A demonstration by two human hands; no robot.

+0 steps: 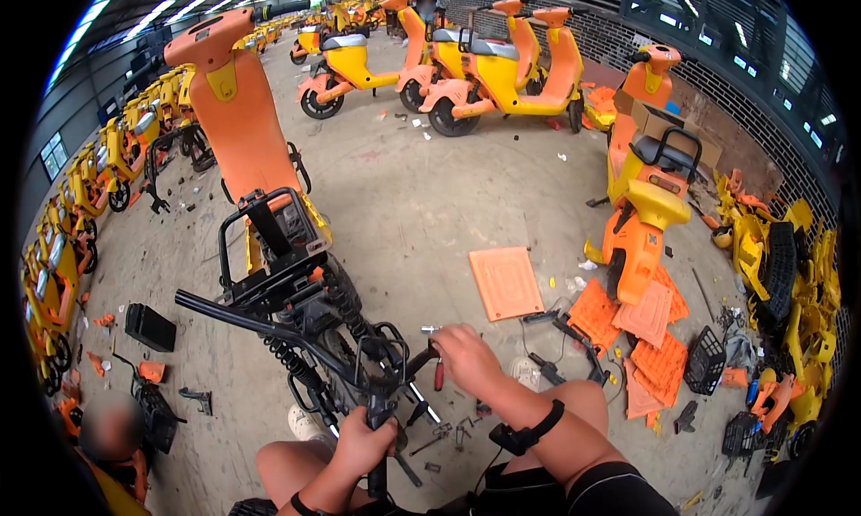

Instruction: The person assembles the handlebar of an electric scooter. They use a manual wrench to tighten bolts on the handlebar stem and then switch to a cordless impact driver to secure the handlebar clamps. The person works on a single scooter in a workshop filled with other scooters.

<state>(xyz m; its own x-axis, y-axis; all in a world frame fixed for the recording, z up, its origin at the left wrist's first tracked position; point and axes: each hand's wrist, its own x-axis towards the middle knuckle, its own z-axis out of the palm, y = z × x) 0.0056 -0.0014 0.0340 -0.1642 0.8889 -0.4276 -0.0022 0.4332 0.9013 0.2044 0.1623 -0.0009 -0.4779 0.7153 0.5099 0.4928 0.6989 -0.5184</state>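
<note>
A partly stripped scooter [273,247], with an orange front panel and bare black frame, stands in front of me. Across its near end lies a black handlebar-like bar [242,317], its long arm reaching left. My left hand [363,442] is wrapped round a black tube joined to this bar, close to my knees. My right hand [466,362] is closed near the bar's right end. It grips a tool with a red handle [439,376] below the fingers and a silver end above them; its middle is hidden. Coil-spring shocks [294,363] show beside the rear wheel.
Small tools and metal parts [459,433] lie on the floor below my hands. Orange panels [506,284] are at right, near another scooter [641,211]. Yellow body parts [807,301] pile along the wall. A black box [151,327] and a person [117,444] are at left.
</note>
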